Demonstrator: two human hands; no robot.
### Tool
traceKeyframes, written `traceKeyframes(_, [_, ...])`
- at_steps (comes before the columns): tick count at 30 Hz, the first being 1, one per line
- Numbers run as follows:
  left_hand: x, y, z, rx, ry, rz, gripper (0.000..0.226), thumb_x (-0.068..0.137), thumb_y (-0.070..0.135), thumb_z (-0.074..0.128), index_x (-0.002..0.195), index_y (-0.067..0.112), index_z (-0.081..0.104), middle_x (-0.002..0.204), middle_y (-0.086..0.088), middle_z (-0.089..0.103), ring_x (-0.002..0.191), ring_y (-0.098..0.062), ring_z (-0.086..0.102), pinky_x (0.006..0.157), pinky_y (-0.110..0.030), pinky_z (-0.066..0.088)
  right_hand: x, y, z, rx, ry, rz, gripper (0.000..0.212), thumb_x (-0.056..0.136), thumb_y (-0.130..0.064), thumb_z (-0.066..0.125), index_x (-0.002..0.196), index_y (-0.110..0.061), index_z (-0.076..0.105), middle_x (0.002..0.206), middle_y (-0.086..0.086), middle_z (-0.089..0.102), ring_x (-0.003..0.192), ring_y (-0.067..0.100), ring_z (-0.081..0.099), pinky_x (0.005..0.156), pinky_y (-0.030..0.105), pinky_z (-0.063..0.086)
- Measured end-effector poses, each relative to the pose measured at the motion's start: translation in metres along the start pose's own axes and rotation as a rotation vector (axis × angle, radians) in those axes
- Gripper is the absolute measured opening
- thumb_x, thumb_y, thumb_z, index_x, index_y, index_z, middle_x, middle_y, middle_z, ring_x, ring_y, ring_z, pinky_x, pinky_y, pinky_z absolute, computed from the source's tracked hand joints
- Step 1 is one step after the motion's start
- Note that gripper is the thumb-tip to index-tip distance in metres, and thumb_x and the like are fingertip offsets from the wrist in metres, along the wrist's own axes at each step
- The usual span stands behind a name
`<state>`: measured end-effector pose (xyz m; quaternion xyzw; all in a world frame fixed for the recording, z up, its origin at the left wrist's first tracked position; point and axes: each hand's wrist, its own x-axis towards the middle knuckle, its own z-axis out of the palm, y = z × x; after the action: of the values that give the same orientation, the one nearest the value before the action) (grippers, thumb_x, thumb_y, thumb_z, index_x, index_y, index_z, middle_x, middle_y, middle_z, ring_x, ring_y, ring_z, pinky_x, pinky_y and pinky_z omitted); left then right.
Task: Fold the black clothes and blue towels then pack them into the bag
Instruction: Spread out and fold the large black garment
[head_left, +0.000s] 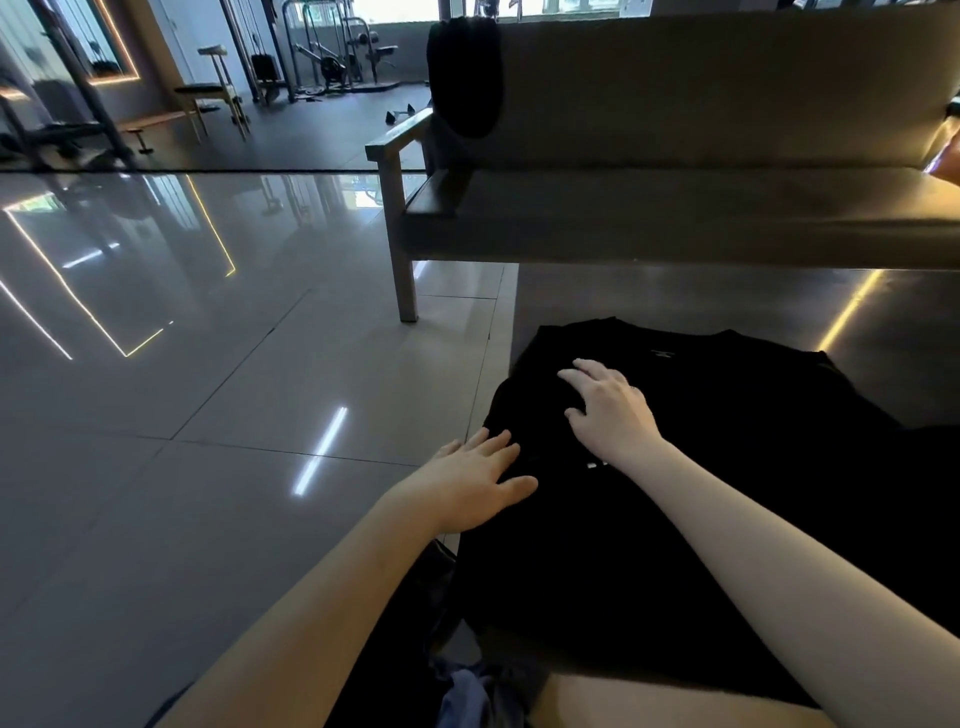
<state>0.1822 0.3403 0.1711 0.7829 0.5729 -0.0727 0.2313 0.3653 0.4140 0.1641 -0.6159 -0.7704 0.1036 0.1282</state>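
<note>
Left hand (478, 480) and right hand (615, 413) flat on 1 black shirt (737, 467)

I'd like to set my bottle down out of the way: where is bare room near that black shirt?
Bare: the bench seat right of its armrest; the dark surface strip between bench and black shirt; the tiled floor left of the shirt. Crowded: the shirt's left part, under left hand and right hand.

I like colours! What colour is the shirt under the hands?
The shirt is black with tiny white marks, seen best in the head view.
</note>
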Motion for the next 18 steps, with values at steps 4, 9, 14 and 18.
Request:
traceKeyframes(4, [-0.01, 0.005, 0.019, 0.017, 0.012, -0.026, 0.07, 0.097, 0.058, 0.02, 0.152, 0.022, -0.004, 0.159, 0.006, -0.014, 0.145, -0.009, -0.014, 0.119, -0.032, -0.005, -0.014, 0.003, 0.01, -0.103, -0.225, -0.043, 0.049, 0.101, -0.037, 0.034, 0.149, -0.028, 0.027, 0.159, -0.007, 0.018, 0.146, 0.017, 0.011, 0.117, 0.042, 0.01])
traceKeyframes(9, [-0.017, 0.015, 0.03, 0.078, 0.062, -0.075, 0.072, 0.097, 0.057, 0.021, 0.151, 0.02, -0.009, 0.158, 0.003, -0.018, 0.146, -0.012, -0.014, 0.12, -0.035, -0.004, -0.035, 0.004, 0.007, -0.13, -0.249, -0.018, 0.051, 0.102, -0.041, 0.027, 0.151, -0.029, 0.02, 0.16, -0.007, 0.011, 0.148, 0.018, 0.004, 0.117, 0.045, 0.003])
traceKeyframes(14, [-0.03, 0.03, 0.029, 0.117, 0.079, -0.086, 0.069, 0.098, 0.053, 0.026, 0.153, 0.02, 0.0, 0.159, 0.004, -0.011, 0.146, -0.016, -0.012, 0.118, -0.042, -0.005, -0.066, 0.012, -0.018, -0.212, -0.359, -0.083, 0.052, 0.101, -0.043, 0.032, 0.15, -0.027, 0.025, 0.159, -0.008, 0.015, 0.148, 0.018, 0.004, 0.117, 0.047, 0.002])
traceKeyframes(18, [-0.047, 0.045, 0.037, 0.167, 0.064, -0.076, 0.069, 0.098, 0.051, 0.032, 0.153, 0.02, 0.004, 0.16, 0.004, -0.008, 0.146, -0.018, -0.011, 0.119, -0.044, -0.005, -0.1, 0.022, -0.033, -0.193, -0.415, -0.077, 0.054, 0.1, -0.043, 0.037, 0.151, -0.027, 0.024, 0.159, -0.009, 0.014, 0.148, 0.017, 0.004, 0.119, 0.044, 0.004])
